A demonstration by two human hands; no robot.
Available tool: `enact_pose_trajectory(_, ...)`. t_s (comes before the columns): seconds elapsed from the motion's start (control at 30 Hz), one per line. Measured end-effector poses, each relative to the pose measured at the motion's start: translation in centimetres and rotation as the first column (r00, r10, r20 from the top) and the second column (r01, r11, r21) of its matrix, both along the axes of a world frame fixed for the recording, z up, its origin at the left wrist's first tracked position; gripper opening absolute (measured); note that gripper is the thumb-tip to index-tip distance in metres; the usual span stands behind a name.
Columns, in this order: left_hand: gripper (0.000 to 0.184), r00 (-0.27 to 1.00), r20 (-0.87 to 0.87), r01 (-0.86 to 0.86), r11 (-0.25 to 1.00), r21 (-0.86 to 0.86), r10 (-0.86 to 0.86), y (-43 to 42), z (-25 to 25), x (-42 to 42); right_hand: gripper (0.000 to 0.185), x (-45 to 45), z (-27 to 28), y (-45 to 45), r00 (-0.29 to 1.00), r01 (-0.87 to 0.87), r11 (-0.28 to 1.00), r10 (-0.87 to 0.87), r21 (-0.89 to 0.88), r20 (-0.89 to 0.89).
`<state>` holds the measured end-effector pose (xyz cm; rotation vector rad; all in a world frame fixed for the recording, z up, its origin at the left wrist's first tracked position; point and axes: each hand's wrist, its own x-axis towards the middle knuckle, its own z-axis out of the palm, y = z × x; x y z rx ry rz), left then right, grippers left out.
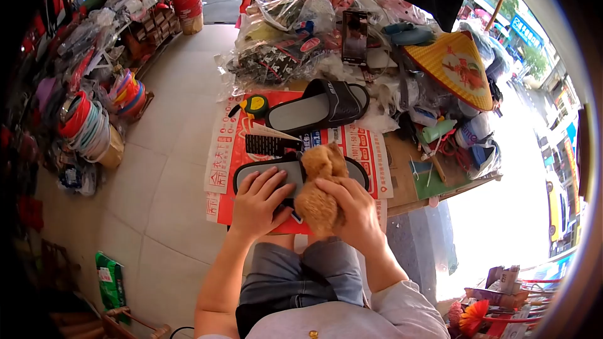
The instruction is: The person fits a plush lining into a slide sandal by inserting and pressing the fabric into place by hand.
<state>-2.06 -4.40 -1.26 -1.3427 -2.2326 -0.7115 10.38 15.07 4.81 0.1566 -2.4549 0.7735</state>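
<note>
Left hand [260,204] is resting palm-down, fingers loosely spread, on near slipper [291,171], which is lying across worktop [403,188]. Right hand [358,210] is gripping brown fluffy cloth [320,179], fingers curled, over slipper's 3 o'clock half. From near slipper: far slipper [301,113] is sitting at 12 o'clock, tape measure [256,106] at 11, conical hat [453,66] at 2.

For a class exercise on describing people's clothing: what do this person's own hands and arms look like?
The left hand and right hand wear no gloves, and no watch shows at either wrist. The right sleeve is short, loose and pale grey, without visible markings.
</note>
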Motion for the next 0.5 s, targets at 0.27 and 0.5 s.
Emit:
enact_pose_trajectory(0.27,0.039,1.000,0.009,0.017,1.000,0.025,-0.017,0.2,-0.2,-0.1,0.068,0.0,1.1,1.5,0.984,0.038,0.969,-0.080,-0.245,-0.161)
enact_pose_trajectory(0.5,0.040,1.000,0.014,0.002,1.000,-0.005,-0.002,0.1,-0.1,0.1,0.059,1.0,-0.4,0.0,0.999,0.000,0.998,-0.003,-0.056,-0.040)
